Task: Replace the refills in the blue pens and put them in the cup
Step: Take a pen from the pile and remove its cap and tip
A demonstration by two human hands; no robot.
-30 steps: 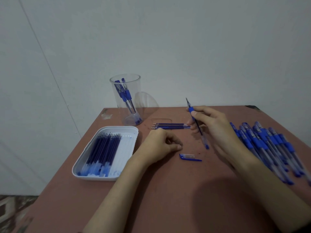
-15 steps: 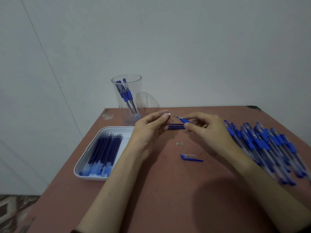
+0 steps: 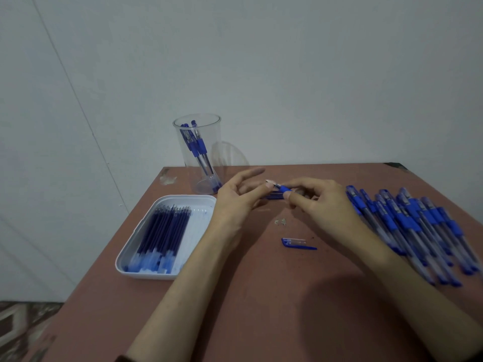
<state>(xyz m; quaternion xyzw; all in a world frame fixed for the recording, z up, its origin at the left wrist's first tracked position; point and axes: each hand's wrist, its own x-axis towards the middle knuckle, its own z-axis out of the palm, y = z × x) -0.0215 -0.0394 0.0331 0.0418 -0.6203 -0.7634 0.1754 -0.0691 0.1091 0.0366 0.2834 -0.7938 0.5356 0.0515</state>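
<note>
1. The reddish-brown table top (image 3: 261, 309) is bare at its near edge apart from the person's two forearms reaching in.
2. A loose blue pen cap with a clear body (image 3: 296, 243) lies flat on the table between the forearms, touching neither.
3. Just beyond it, a few tiny pale bits (image 3: 281, 222) lie on the table; what they are cannot be told.
4. At the left stands a white rounded-rectangle plastic tray (image 3: 125, 259) holding a row of dark blue refills (image 3: 162, 228) lying side by side, tips pointing far.
5. Along the right, a spread pile of blue-gripped clear pens (image 3: 418, 226) lies on the table.
6. The right hand (image 3: 321, 205) pinches a blue-gripped pen being worked on (image 3: 283, 188) between thumb and forefinger, its tip pointing left.
7. The left hand (image 3: 235, 202) has its thumb and a fingertip closed at that pen's tip, its other fingers spread apart.
8. Under the hands lie a few loose dark blue refills (image 3: 274, 196) on the table.
9. Farthest, near the far left corner, a tall clear plastic cup (image 3: 197, 152) stands upright with three or so blue pens (image 3: 196, 147) leaning inside.
</note>
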